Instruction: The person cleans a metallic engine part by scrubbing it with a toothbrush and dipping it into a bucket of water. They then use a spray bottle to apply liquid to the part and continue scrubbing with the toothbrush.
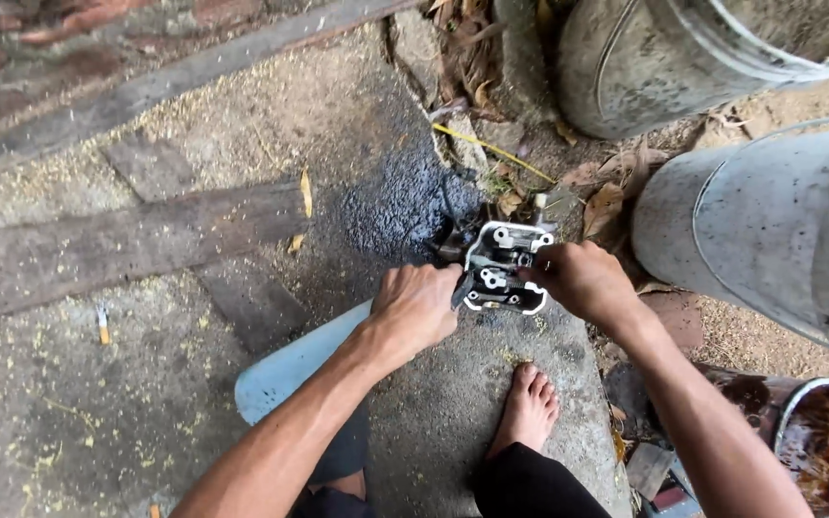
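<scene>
Weathered wooden planks (127,245) lie at nine o'clock on the gritty concrete floor (69,422). The left hand (417,305) is clenched on the near-left side of the engine part (503,269), a pale cast-metal block with holes and ribs at the centre of the view. The right hand (582,280) grasps its right edge. A firm, two-sided hold looks best, since oil likely makes the metal slick. Dented grey metal drums (769,230) stand at two o'clock; a rusty can (813,451) sits at four.

Engine part (503,269) on the ground between both hands, drums (760,230) to its right, bare foot (528,408) below.
</scene>
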